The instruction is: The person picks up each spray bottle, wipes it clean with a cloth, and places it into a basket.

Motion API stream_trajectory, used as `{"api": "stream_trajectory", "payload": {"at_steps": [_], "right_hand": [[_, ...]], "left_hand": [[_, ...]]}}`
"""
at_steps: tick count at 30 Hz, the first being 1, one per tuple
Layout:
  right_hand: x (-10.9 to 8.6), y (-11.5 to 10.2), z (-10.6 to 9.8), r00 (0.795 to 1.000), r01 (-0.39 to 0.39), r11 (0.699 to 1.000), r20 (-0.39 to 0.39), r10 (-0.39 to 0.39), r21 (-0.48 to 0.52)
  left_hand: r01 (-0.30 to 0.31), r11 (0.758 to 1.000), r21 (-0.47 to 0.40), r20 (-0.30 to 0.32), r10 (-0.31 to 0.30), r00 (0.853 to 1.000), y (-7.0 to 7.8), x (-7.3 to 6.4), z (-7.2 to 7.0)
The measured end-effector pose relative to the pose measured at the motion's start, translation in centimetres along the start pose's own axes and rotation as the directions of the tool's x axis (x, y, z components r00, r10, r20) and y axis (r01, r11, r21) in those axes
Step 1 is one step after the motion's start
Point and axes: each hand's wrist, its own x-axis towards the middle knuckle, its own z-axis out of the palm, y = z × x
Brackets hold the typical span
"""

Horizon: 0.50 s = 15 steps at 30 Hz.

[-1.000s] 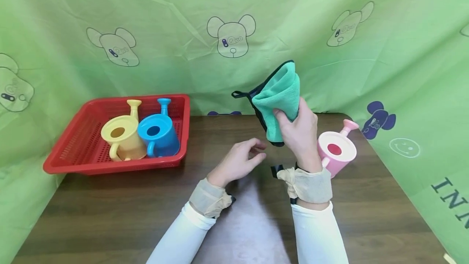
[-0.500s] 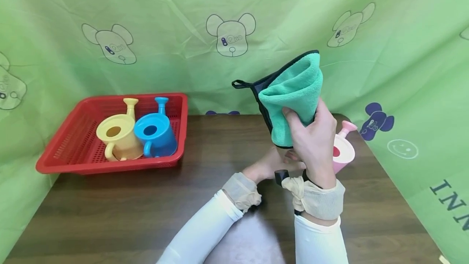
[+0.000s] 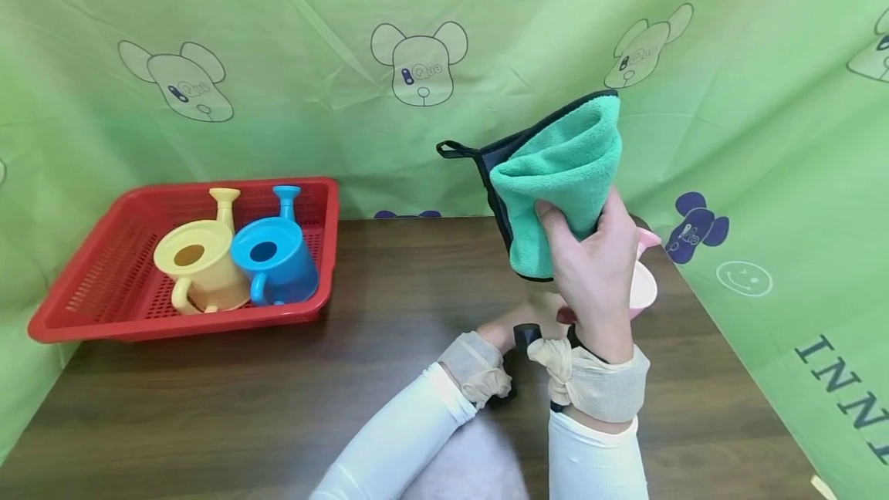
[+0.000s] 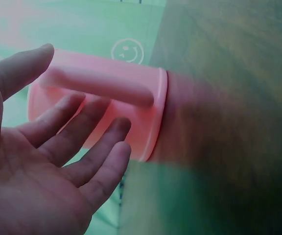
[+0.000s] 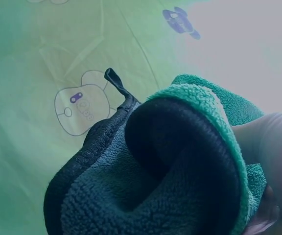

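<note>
A green fleecy cloth (image 3: 559, 176) with dark trim and a hanging loop is bunched in my right hand (image 3: 599, 276), which grips it above the table. The cloth's dark grey underside faces the right wrist view. Lower down, my left hand (image 4: 58, 152) reaches behind the right wrist, partly hidden in the head view. Its fingers are spread and loosely bent beside the handle (image 4: 102, 88) of a pink watering can (image 4: 136, 132); whether the fingertips touch it I cannot tell. In the head view the right hand covers most of that can.
At the left of the wooden table (image 3: 389, 276) stands a red plastic basket (image 3: 167, 328). In it are a yellow watering can (image 3: 215, 276) and a blue watering can (image 3: 285, 268). A green patterned curtain (image 3: 299, 99) hangs behind and along the right side.
My left hand has moved right, beneath the right arm, to the pink watering can. The right hand has shifted the cloth up and right. The head view has turned slightly rightward.
</note>
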Motion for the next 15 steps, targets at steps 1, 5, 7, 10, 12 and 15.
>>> {"api": "stream_trajectory", "payload": {"at_steps": [1, 5, 7, 10, 12, 15], "right_hand": [[0.0, 0.0, 0.0, 1.0, 0.001, 1.0, 0.001, -0.001, 0.008], [0.1, 0.1, 0.0, 1.0, 0.01, 1.0, -0.01, -0.01, 0.022], [0.2, 0.1, -0.1, 1.0, 0.016, 1.0, -0.018, -0.015, 0.024], [0.3, 0.1, -0.2, 1.0, 0.013, 1.0, -0.025, -0.012, 0.027], [0.3, 0.1, -0.3, 1.0, 0.003, 1.0, -0.027, -0.002, 0.027], [0.2, 0.1, -0.3, 1.0, -0.011, 0.999, -0.027, 0.012, 0.04]], "left_hand": [[0.011, 1.0, 0.008, 0.01, -0.011, 1.0, 0.0, 0.1, 0.0], [0.03, 0.999, 0.018, 0.042, -0.031, 0.999, -0.2, 0.4, -0.1], [0.027, 0.999, 0.017, 0.05, -0.028, 0.998, -0.2, 0.5, -0.1], [0.039, 0.999, 0.012, 0.024, -0.039, 0.999, -0.1, 0.7, 0.2], [0.089, 0.996, 0.006, -0.044, -0.089, 0.995, 0.2, 0.7, 0.5], [0.144, 0.988, -0.05, -0.18, -0.151, 0.972, 0.8, 0.7, 1.1]]}}
